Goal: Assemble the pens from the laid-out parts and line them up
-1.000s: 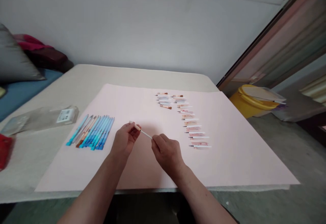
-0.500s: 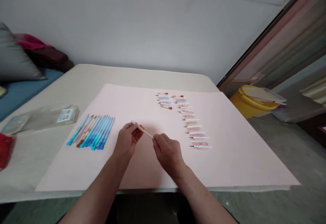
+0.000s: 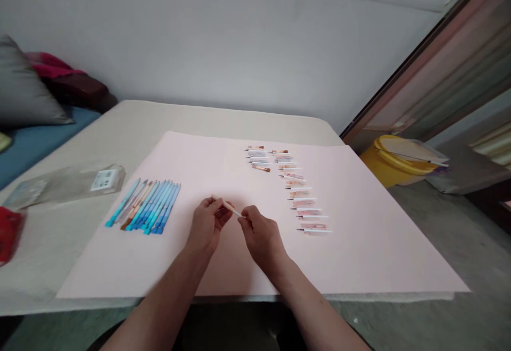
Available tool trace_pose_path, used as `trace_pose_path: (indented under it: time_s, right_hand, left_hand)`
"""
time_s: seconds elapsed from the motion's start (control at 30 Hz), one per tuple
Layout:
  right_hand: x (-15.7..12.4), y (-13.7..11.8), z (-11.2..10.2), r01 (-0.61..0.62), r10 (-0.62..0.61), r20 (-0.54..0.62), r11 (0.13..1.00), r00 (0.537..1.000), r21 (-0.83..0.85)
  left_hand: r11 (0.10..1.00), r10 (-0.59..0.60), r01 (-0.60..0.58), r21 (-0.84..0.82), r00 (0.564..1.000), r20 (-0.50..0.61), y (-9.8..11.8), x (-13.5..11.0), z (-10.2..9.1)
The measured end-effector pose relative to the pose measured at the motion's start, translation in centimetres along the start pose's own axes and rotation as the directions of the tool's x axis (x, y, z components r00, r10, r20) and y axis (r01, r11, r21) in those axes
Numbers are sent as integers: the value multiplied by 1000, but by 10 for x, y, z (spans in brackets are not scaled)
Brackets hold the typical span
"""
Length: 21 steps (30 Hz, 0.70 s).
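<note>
In the head view, my left hand [image 3: 206, 222] is closed around a pale peach pen barrel [image 3: 228, 206] above the pink sheet. A thin white pen refill [image 3: 238, 214] lies in line with the barrel, and my right hand [image 3: 262, 234] pinches its near end. Only a short length of white shows between the hands. To the left, several blue and some pale pens [image 3: 159, 205] lie side by side. On the right is a column of white refills with dark tips [image 3: 318, 230] beside pinkish patterned pieces [image 3: 305, 202]. Brown-ended pieces [image 3: 261, 168] lie farther back.
The pink sheet [image 3: 379, 250] covers much of the pale table [image 3: 223, 117]. A clear plastic bag with a label [image 3: 75, 186] and a red object [image 3: 8, 234] are at the left. A yellow bucket [image 3: 393, 165] stands on the floor right of the table; a wall is behind.
My left hand has moved right and slightly down, toward my right hand. Less of the white refill shows between them. The laid-out pens and refills look unchanged.
</note>
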State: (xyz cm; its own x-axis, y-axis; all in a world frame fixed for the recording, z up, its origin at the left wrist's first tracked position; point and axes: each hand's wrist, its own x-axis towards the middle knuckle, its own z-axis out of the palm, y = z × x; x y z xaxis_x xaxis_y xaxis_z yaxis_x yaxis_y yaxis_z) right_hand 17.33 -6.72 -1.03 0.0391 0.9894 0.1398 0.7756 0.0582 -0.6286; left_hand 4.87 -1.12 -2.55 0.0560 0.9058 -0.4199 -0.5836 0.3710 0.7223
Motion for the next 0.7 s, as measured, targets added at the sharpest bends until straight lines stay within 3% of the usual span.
trace_pose_path:
  time_s: [0.13,0.7]
  right_hand:
    - [0,0,1,14,-14,1,1000,1000,20]
    - [1,5,6,-1,6,-27,989,1000,151]
  left_hand:
    - [1000,8,-8,2,1000,-3,-1,-1,0]
    - [998,-41,34,45,985,168,-12,-12,1]
